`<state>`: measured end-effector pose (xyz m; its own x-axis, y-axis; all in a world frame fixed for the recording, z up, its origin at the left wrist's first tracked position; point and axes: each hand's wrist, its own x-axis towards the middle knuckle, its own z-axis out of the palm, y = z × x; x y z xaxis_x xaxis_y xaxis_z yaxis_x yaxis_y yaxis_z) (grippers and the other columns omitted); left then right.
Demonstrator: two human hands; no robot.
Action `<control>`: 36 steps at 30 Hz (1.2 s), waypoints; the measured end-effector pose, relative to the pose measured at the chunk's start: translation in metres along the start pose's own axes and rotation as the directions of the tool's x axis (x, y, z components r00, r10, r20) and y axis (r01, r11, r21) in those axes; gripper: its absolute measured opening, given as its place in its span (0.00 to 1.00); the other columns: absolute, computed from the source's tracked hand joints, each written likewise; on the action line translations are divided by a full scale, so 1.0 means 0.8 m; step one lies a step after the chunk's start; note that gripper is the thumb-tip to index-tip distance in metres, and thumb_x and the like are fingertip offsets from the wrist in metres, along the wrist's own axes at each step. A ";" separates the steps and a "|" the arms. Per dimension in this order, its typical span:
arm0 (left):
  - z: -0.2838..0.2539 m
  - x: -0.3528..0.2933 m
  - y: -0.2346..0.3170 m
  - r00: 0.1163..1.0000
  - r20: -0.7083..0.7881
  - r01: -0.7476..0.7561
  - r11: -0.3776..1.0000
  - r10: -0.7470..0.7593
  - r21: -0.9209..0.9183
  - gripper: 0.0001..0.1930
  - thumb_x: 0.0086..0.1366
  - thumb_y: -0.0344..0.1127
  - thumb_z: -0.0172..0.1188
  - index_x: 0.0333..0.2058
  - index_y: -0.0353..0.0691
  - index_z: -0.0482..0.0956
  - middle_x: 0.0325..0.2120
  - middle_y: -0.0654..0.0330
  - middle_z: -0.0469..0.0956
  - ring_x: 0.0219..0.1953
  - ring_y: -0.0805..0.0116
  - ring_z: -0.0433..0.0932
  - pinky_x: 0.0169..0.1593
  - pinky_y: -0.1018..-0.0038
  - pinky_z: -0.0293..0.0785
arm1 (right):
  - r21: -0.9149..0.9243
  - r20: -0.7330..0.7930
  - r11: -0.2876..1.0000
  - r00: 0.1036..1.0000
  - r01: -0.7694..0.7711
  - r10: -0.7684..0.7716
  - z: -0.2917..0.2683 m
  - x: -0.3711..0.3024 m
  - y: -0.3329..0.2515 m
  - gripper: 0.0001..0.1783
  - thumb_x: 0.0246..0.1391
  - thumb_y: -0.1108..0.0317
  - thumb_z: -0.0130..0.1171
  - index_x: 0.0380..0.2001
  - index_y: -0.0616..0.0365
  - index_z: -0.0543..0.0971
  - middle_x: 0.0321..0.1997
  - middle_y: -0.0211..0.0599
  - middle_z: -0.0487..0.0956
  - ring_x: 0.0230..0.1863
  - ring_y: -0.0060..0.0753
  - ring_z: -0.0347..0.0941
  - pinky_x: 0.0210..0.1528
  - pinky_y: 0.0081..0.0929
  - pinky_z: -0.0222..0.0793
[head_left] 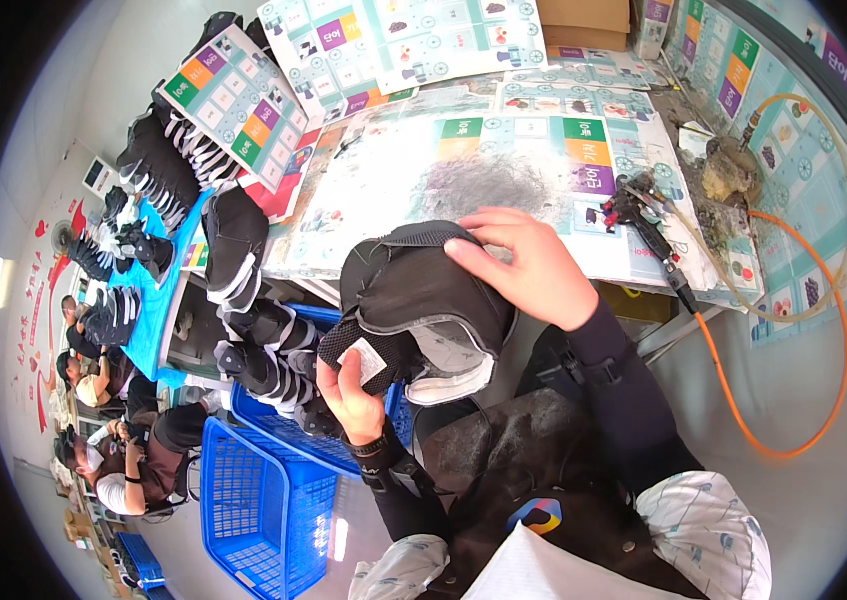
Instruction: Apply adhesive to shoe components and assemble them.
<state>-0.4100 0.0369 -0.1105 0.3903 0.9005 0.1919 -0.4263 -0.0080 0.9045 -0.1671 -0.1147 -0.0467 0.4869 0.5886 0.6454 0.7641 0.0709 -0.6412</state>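
A black shoe upper (433, 280) is held in front of me, over the near edge of the table and my lap. Its opening faces me and shows a pale lining. My left hand (351, 402) pinches the mesh part of the upper at the lower left, beside a small white label (363, 360). At the upper right, my right hand (528, 262) grips the same piece, thumb across its top and fingers over the far edge. What lies under the right fingers is hidden.
Printed sheets cover the worktable (393, 150), stained dark in the middle. A spray gun (643, 225) with an orange hose (828, 420) lies at its right. Nested black uppers (233, 240) stand at the left, above blue baskets (243, 500). Several people sit working farther left.
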 end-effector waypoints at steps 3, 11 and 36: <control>-0.002 -0.002 -0.003 0.999 0.028 -0.046 0.999 0.046 0.016 0.19 0.73 0.31 0.58 0.61 0.33 0.76 0.52 0.52 0.82 0.52 0.56 0.84 0.57 0.63 0.82 | -0.226 0.071 0.974 0.997 -0.009 0.025 0.000 0.027 0.003 0.28 0.70 0.51 0.57 0.27 0.64 0.88 0.29 0.53 0.84 0.43 0.59 0.81 0.52 0.45 0.74; 0.013 -0.006 0.002 0.972 -0.212 0.085 0.994 -0.097 -0.064 0.17 0.72 0.28 0.60 0.57 0.33 0.80 0.56 0.51 0.79 0.58 0.57 0.80 0.59 0.63 0.80 | 0.121 -0.059 0.930 0.932 -0.348 0.357 -0.014 -0.053 -0.048 0.34 0.64 0.51 0.68 0.60 0.71 0.77 0.61 0.62 0.80 0.62 0.60 0.78 0.63 0.41 0.74; 0.263 0.240 -0.025 0.780 0.431 0.271 0.865 -0.454 0.422 0.15 0.73 0.45 0.62 0.45 0.37 0.80 0.38 0.55 0.87 0.40 0.58 0.90 0.46 0.67 0.83 | -0.879 -0.299 0.233 0.861 -0.417 0.412 -0.153 -0.034 0.187 0.15 0.51 0.67 0.63 0.37 0.69 0.81 0.40 0.51 0.81 0.53 0.57 0.75 0.57 0.48 0.72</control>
<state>-0.1550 0.1184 -0.0113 0.8495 0.5185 -0.0971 0.0814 0.0531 0.9953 -0.0145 -0.2189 -0.1096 0.8605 0.2953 0.4152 0.3471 -0.9363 -0.0534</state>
